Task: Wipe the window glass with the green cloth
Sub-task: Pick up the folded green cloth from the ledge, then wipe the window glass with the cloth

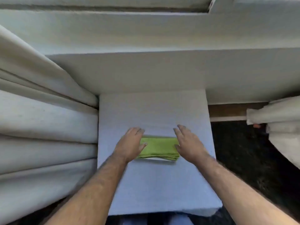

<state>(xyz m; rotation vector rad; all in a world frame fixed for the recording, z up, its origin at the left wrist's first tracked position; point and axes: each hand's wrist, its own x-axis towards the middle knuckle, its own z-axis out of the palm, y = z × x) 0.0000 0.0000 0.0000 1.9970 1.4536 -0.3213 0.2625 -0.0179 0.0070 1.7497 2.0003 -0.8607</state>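
Note:
A folded green cloth [158, 148] lies flat on a white table top [154, 184], a little beyond its middle. My left hand [130, 144] hovers over the cloth's left end, fingers spread, thumb over the fabric. My right hand [189, 144] is at the cloth's right end, palm turned inward, fingers apart. Neither hand has closed on the cloth. The window frame [211, 7] shows only at the very top edge; the glass itself is hardly in view.
A white window sill and wall [146, 46] rise behind the table. Folded pale curtains [40, 127] crowd the left side, and another curtain [284, 127] hangs at the right. Dark floor [251, 159] lies to the table's right.

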